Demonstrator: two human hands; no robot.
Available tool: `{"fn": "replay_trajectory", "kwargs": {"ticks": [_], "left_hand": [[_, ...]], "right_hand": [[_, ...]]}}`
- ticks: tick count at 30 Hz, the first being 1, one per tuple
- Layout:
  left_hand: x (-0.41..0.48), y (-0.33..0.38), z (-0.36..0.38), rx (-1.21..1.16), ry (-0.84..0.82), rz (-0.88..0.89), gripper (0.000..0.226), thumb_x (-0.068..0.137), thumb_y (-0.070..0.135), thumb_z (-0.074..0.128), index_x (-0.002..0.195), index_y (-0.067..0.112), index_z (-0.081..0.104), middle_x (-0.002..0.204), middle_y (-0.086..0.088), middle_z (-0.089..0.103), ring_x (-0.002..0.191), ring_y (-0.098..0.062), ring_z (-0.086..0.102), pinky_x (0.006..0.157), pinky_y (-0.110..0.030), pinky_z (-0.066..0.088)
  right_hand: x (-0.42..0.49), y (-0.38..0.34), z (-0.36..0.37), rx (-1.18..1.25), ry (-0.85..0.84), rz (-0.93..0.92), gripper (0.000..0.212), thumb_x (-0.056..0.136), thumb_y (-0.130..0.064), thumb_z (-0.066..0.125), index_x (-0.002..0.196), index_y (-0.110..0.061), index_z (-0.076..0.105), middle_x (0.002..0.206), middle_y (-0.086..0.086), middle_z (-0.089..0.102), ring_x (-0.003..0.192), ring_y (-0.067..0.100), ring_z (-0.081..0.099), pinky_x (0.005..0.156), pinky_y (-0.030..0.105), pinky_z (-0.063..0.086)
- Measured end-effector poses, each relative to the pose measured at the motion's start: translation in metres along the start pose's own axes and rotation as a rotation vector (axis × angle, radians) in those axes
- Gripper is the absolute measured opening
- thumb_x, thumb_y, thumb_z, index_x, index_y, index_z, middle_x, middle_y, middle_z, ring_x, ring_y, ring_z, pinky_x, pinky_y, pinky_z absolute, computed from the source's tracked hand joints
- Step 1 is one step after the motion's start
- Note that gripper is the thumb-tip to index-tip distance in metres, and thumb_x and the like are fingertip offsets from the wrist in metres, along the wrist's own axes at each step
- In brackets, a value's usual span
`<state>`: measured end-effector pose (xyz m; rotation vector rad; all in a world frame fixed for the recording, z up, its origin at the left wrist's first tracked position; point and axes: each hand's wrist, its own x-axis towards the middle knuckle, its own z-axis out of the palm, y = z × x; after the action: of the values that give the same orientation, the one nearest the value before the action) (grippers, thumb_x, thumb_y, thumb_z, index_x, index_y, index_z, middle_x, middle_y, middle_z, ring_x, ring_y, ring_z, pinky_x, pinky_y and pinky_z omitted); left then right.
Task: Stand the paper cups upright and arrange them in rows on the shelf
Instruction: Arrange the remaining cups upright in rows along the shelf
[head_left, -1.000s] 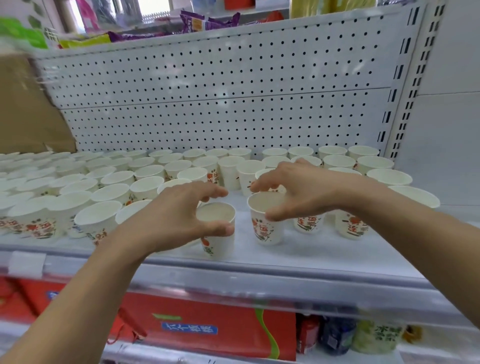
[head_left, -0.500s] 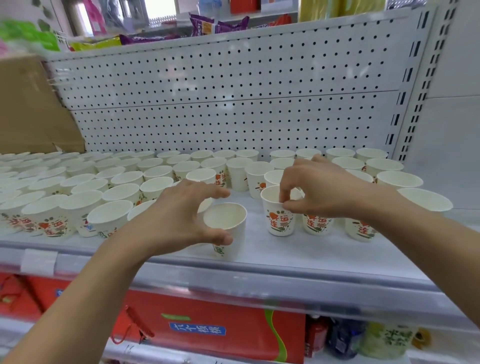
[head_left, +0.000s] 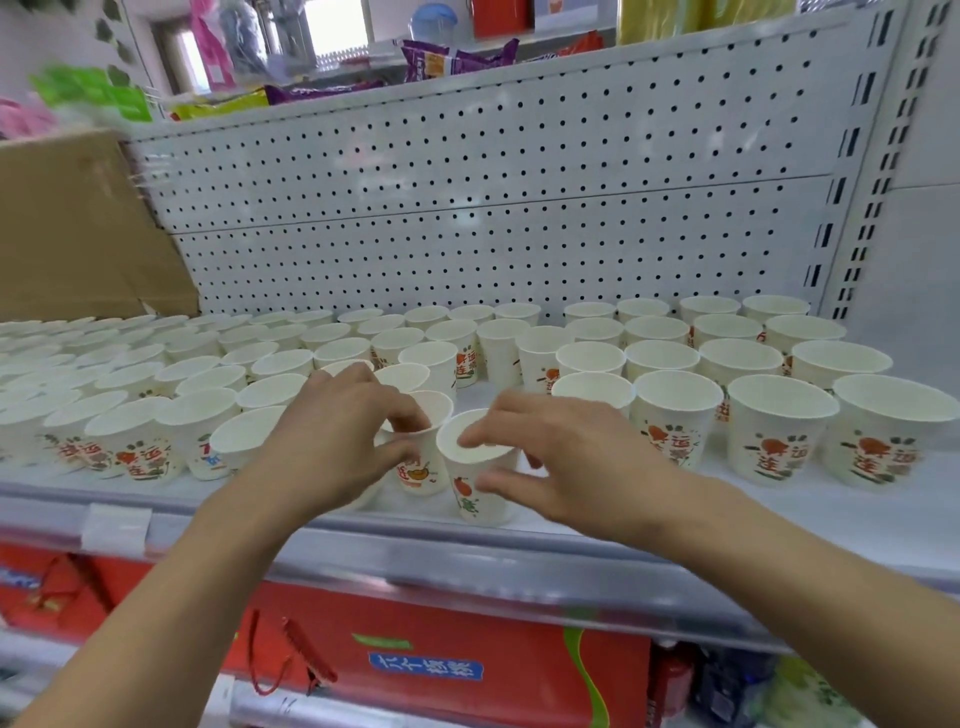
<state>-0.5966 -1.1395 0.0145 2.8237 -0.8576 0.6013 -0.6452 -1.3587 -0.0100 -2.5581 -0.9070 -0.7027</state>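
The left hand (head_left: 332, 441) is gripping one paper cup (head_left: 422, 470) and the right hand (head_left: 576, 467) is pinching the front cup (head_left: 478, 501) by rim and wall, both cups standing upright, side by side, near the front edge of the shelf (head_left: 810, 512). I am judging a light grip best, keeping rims uncrushed while sliding them level with the front row (head_left: 769, 431)

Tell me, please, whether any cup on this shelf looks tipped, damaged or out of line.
No cup looks tipped or crushed. Only two break the rows: the left-hand cup, gripped by the left hand, and the right-hand cup, pinched by the right hand, stand in a gap midway along the shelf, the latter nearest the front edge.
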Motion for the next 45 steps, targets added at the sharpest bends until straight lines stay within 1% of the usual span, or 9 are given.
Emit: {"fn": "replay_trajectory", "kwargs": {"ticks": [4,11,21,26,30,32,35,39,45], "left_hand": [[-0.002,0.004,-0.002,-0.023,0.075,0.013,0.007,0.080,0.030,0.074,0.080,0.035,0.069,0.072,0.025,0.056,0.086,-0.012,0.052,0.075,-0.036,0.035],[-0.010,0.065,-0.013,-0.350,0.317,0.103,0.009,0.082,0.033,0.065,0.088,0.029,0.070,0.081,0.024,0.062,0.081,-0.008,0.053,0.074,-0.036,0.044],[0.033,0.200,0.019,-0.632,0.168,0.342,0.010,0.080,0.025,0.076,0.089,0.028,0.075,0.077,0.022,0.065,0.080,-0.001,0.058,0.078,-0.034,0.047],[0.045,0.231,0.034,-0.629,0.148,0.329,0.014,0.078,0.019,0.078,0.090,0.025,0.076,0.071,0.031,0.056,0.077,0.012,0.056,0.076,-0.009,0.042],[0.044,0.251,0.042,-0.572,0.187,0.346,0.012,0.077,0.030,0.074,0.089,0.030,0.074,0.072,0.025,0.061,0.076,0.002,0.059,0.080,-0.043,0.048],[0.042,0.259,0.044,-0.534,0.198,0.321,0.012,0.079,0.031,0.075,0.091,0.031,0.074,0.078,0.017,0.068,0.078,-0.007,0.061,0.083,-0.043,0.044],[0.039,0.267,0.047,-0.477,0.199,0.297,0.013,0.083,0.037,0.071,0.095,0.033,0.072,0.078,0.016,0.067,0.078,-0.006,0.059,0.081,-0.032,0.035],[0.035,0.266,0.052,-0.478,0.213,0.275,0.019,0.081,0.044,0.070,0.098,0.035,0.070,0.078,0.017,0.065,0.078,-0.002,0.055,0.080,-0.030,0.031],[0.032,0.251,0.044,-0.431,0.160,0.294,0.042,0.069,0.055,0.070,0.107,0.040,0.062,0.088,0.023,0.063,0.088,0.004,0.050,0.085,-0.026,0.026]], "right_hand": [[-0.002,-0.002,0.010,-0.026,0.087,-0.062,0.029,0.085,-0.036,0.046,0.088,-0.020,0.070,0.078,-0.005,0.063,0.073,0.016,0.058,0.047,0.039,0.051],[-0.054,0.017,-0.065,0.011,0.235,0.069,0.006,0.091,-0.023,0.061,0.089,-0.019,0.066,0.092,-0.007,0.056,0.069,0.007,0.047,0.057,0.032,0.047],[-0.177,0.071,-0.174,0.004,0.123,0.364,0.015,0.080,-0.034,0.059,0.085,-0.027,0.071,0.098,-0.016,0.056,0.091,0.013,0.060,0.081,0.022,0.049],[-0.207,0.091,-0.173,-0.075,0.101,0.412,0.013,0.084,-0.013,0.068,0.085,-0.025,0.072,0.097,-0.011,0.057,0.087,0.010,0.061,0.079,0.017,0.046],[-0.219,0.100,-0.169,-0.077,0.086,0.431,0.017,0.085,-0.004,0.069,0.086,-0.020,0.073,0.097,-0.007,0.059,0.087,0.009,0.060,0.079,0.014,0.046],[-0.220,0.102,-0.167,-0.057,0.075,0.453,0.019,0.085,-0.003,0.068,0.087,-0.021,0.073,0.099,-0.008,0.059,0.088,0.008,0.060,0.080,0.014,0.047],[-0.223,0.101,-0.167,-0.025,0.074,0.509,0.014,0.085,-0.019,0.069,0.096,-0.026,0.072,0.107,-0.014,0.058,0.094,0.007,0.060,0.082,0.018,0.050],[-0.220,0.093,-0.163,0.043,0.095,0.627,0.064,0.068,-0.065,0.062,0.124,-0.035,0.055,0.122,-0.017,0.053,0.103,0.000,0.056,0.085,0.024,0.050],[-0.205,0.088,-0.141,0.002,0.139,0.736,0.095,0.061,-0.082,0.055,0.139,-0.035,0.029,0.132,-0.007,0.047,0.112,0.007,0.048,0.093,0.041,0.048]]}}
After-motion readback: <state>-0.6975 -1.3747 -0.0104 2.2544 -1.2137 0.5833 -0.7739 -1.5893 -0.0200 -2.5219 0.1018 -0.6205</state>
